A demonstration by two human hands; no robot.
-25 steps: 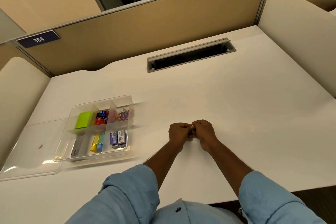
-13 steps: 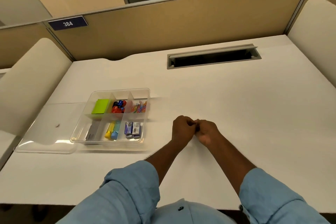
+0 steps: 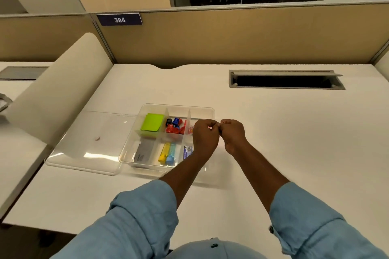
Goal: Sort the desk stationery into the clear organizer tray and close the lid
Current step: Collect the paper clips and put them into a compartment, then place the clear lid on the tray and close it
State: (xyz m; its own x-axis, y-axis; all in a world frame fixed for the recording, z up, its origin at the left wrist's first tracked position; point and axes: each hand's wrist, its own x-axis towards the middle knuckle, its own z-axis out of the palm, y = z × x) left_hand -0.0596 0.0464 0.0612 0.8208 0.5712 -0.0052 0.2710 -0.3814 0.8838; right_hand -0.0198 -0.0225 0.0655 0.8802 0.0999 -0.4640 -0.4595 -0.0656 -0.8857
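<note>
The clear organizer tray (image 3: pixel 179 107) sits on the white desk, left of centre. It holds green sticky notes (image 3: pixel 152 125), red and blue clips (image 3: pixel 174 126), a grey box (image 3: pixel 143 151), yellow and blue highlighters (image 3: pixel 167 153) and small purple boxes (image 3: pixel 187 151). My left hand (image 3: pixel 205 136) hovers over the tray's back right compartment and hides most of it. My right hand (image 3: pixel 233 134) is beside it at the tray's right rim. Both hands are curled, and their fingertips meet on a tiny pinkish item (image 3: pixel 223 121), too small to identify.
The clear lid (image 3: pixel 90 139) lies flat on the desk, touching the tray's left side. A cable slot (image 3: pixel 286 80) opens at the back right. Beige partitions (image 3: pixel 231 35) close off the back, and a padded divider (image 3: pixel 59 90) stands at the left.
Both hands, still pressed together, have lifted off the bare desk and moved left and back to the tray's right back corner. The view has swung left.
</note>
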